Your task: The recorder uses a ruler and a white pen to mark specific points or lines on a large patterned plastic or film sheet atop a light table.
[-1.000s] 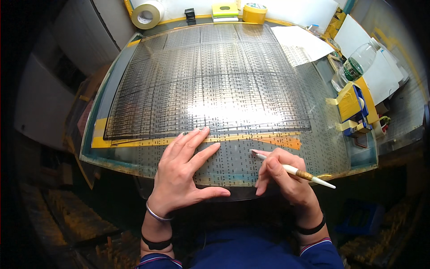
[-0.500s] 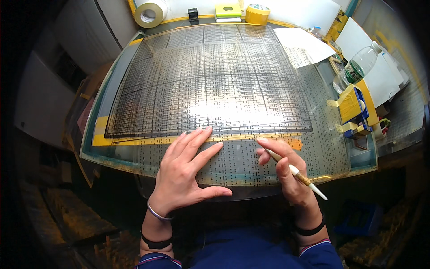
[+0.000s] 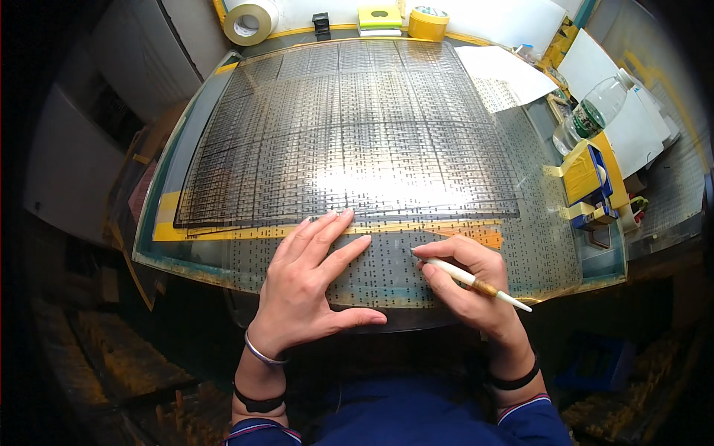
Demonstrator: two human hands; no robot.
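Observation:
My left hand (image 3: pixel 301 282) lies palm down with fingers spread on a clear sheet (image 3: pixel 539 175) printed with rows of small dark dots. Its fingertips reach the yellow tape strip (image 3: pixel 253 233) along the near edge of a dark gridded film (image 3: pixel 297 141). To its right, my right hand (image 3: pixel 476 286) pinches a slim white pen-shaped tool (image 3: pixel 452 270) with a brownish band round its middle. The tool's tip is close to the dotted sheet, just left of an orange tape patch (image 3: pixel 483 238); whether it touches cannot be seen. Bright glare covers the film's middle.
At the back stand a tape roll (image 3: pixel 249 24), a small black block (image 3: pixel 320 24), a yellow-green box (image 3: pixel 379 16) and a round yellow tub (image 3: pixel 428 24). On the right are white paper (image 3: pixel 509 70), a clear bottle (image 3: pixel 595 108) and a blue-and-yellow holder (image 3: pixel 587 172).
My right hand has moved slightly left and closed its fingers further round the tool, bringing its tip toward the sheet. My left hand has stayed in place.

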